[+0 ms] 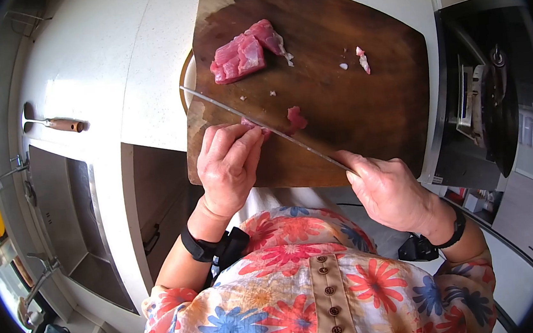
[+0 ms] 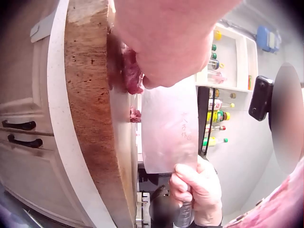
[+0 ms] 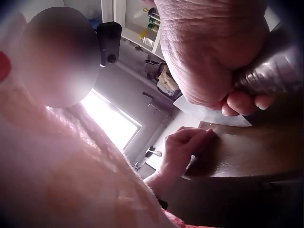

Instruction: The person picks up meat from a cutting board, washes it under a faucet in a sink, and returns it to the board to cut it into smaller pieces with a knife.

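My right hand (image 1: 391, 193) grips the ridged metal handle of a cleaver (image 2: 168, 128), seen edge-on in the head view and broad side on in the left wrist view. The blade slants across the cutting board (image 1: 364, 112), right by the fingertips of my left hand (image 1: 228, 164). Those bent fingers hold a small piece of raw meat (image 2: 132, 71) down on the board, partly hidden under them. Just right of the blade lies a cut bit of meat (image 1: 296, 119). A larger chunk of raw meat (image 1: 237, 57) sits at the board's far left.
Pale fat scraps (image 1: 363, 59) lie on the board's right side. A wooden-handled utensil (image 1: 67, 125) rests on the white counter (image 1: 100, 73) at left, near a sink (image 1: 82, 216). On the right, beyond the board, is a stove with a dark pan (image 1: 502, 112).
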Demonstrator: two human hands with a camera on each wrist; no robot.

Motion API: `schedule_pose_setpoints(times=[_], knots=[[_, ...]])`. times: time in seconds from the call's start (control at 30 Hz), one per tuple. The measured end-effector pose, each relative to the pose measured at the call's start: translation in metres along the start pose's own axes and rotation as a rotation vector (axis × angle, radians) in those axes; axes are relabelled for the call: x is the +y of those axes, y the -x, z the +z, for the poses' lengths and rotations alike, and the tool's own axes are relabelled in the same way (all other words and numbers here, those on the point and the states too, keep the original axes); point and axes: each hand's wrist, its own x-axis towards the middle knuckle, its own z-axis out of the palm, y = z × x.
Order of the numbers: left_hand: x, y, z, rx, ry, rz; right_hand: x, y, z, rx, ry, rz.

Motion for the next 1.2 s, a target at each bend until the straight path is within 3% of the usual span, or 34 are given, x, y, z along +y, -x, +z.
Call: schedule_pose_setpoints(times=[0.47, 0.7, 0.87, 0.93, 1.2], knots=[[-0.001, -0.003, 0.000, -0.012, -0.017, 0.016, 0.003, 0.016, 0.002, -0.057, 0.067, -0.004], [-0.001, -0.004, 0.000, -0.030, -0.006, 0.021, 0.001, -0.020, 0.014, -0.107, 0.088, -0.018], [-0.002, -0.002, 0.000, -0.021, 0.001, 0.009, 0.005, 0.009, 0.000, -0.143, 0.092, 0.031], [-0.001, -0.003, 0.001, -0.011, 0.011, 0.000, 0.006, 0.016, -0.004, -0.073, 0.049, 0.040], [0.000, -0.005, 0.000, -0.007, -0.026, 0.007, 0.002, 0.011, -0.004, -0.118, 0.049, 0.003]])
